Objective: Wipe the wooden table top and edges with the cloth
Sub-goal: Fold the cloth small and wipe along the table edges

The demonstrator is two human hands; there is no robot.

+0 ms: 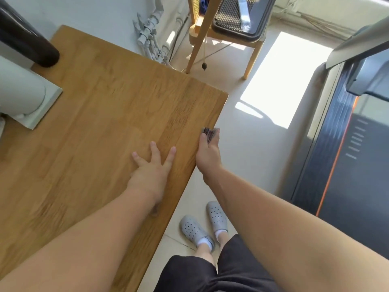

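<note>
Honey-coloured wood in jointed strips makes up the table top, seen from the head camera looking down along its right-hand edge.

The left hand lies flat on the surface close to that edge, palm down, fingers straight and spread apart. The right hand is off the side of the table and curled around the cloth, a dark, finely striped wad. Its thumb is against the edge, and the cloth is pressed to the edge a little short of the far right corner. Only a small bunch of cloth shows past the fingers.

At the left edge of the surface stands a white appliance on a pale square base. A dark cylinder lies near the far left corner.

Beyond the far right corner, a wooden chair carries a dark ribbed tray, with a flat metal bar lying aslant in it.

On the pale floor beside the table are the person's feet in grey clogs. A black treadmill with an orange stripe stands to the right.
</note>
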